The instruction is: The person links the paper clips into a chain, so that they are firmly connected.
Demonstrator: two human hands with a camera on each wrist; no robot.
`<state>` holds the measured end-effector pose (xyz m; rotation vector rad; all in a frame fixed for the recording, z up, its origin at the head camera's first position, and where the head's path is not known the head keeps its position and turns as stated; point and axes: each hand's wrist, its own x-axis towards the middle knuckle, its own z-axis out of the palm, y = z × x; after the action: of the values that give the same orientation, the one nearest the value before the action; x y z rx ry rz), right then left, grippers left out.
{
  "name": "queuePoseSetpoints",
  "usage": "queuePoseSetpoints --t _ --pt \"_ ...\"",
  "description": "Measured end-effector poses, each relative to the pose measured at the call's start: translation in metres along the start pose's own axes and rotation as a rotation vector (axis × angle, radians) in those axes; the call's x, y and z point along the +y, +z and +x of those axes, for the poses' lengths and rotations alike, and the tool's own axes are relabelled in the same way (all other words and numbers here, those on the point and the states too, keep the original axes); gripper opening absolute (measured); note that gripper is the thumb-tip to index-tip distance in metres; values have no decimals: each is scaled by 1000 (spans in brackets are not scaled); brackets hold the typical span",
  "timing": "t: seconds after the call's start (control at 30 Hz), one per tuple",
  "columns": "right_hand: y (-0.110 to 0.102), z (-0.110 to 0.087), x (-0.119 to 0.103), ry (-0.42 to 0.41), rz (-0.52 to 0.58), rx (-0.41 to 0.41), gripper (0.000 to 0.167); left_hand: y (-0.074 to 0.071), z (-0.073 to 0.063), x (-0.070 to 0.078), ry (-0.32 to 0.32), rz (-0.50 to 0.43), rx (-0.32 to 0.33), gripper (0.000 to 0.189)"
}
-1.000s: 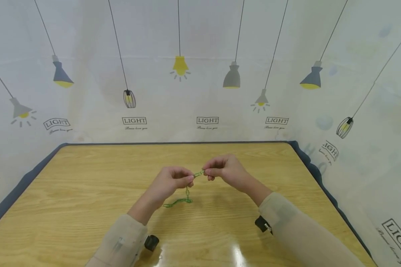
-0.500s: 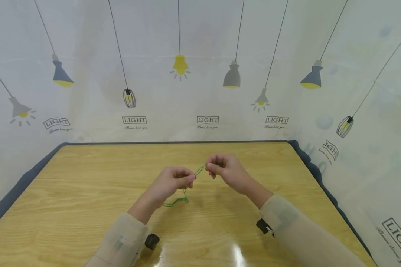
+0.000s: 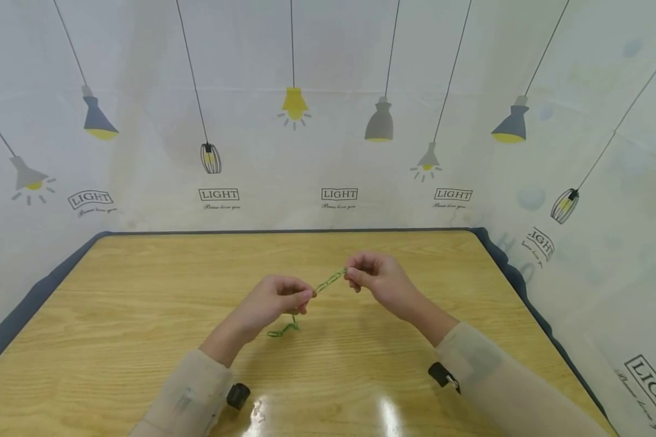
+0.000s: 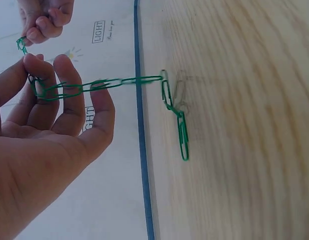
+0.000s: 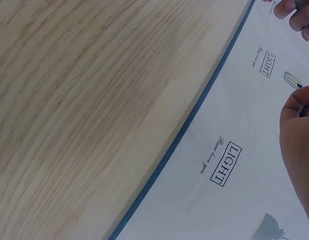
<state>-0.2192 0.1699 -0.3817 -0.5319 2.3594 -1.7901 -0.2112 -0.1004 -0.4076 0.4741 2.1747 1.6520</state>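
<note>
A chain of linked green paper clips point(image 3: 330, 281) is stretched in the air between both hands in the head view, rising toward the right. My left hand point(image 3: 273, 302) pinches it between thumb and index finger. At the chain's upper end, my right hand point(image 3: 382, 282) pinches with thumb and fingertips. Below the left hand the rest of the chain point(image 4: 107, 83) hangs past the spread fingers in the left wrist view, and its lower links point(image 4: 181, 132) bend at the tabletop. The right wrist view catches only part of the right hand point(image 5: 300, 140), its grip mostly hidden.
A wood-grain table point(image 3: 142, 315) lies under both hands, with a dark blue edge point(image 3: 284, 231) along the back. Behind it stands a white curtain point(image 3: 251, 121) printed with hanging lamps. Black camera mounts point(image 3: 238, 396) sit at the sleeves.
My right hand has moved a little right, and my left hand slightly left. More chain now spans the gap between them, and the hanging part below the left hand has become shorter.
</note>
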Motion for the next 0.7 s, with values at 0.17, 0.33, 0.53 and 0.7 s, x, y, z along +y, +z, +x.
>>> queuePoseSetpoints --t 0.17,0.33,0.53,0.7 --pt "-5 -1 3 19 7 9 16 -3 -3 -1 -23 20 -4 32" --pt "-14 -2 5 35 35 36 19 -6 -7 -3 -25 7 -21 32" --pt "-26 -6 6 54 48 58 20 -11 -10 -4 -9 41 -37 33" --pt "-33 -9 7 47 60 70 18 -16 -13 -4 -16 64 -38 32"
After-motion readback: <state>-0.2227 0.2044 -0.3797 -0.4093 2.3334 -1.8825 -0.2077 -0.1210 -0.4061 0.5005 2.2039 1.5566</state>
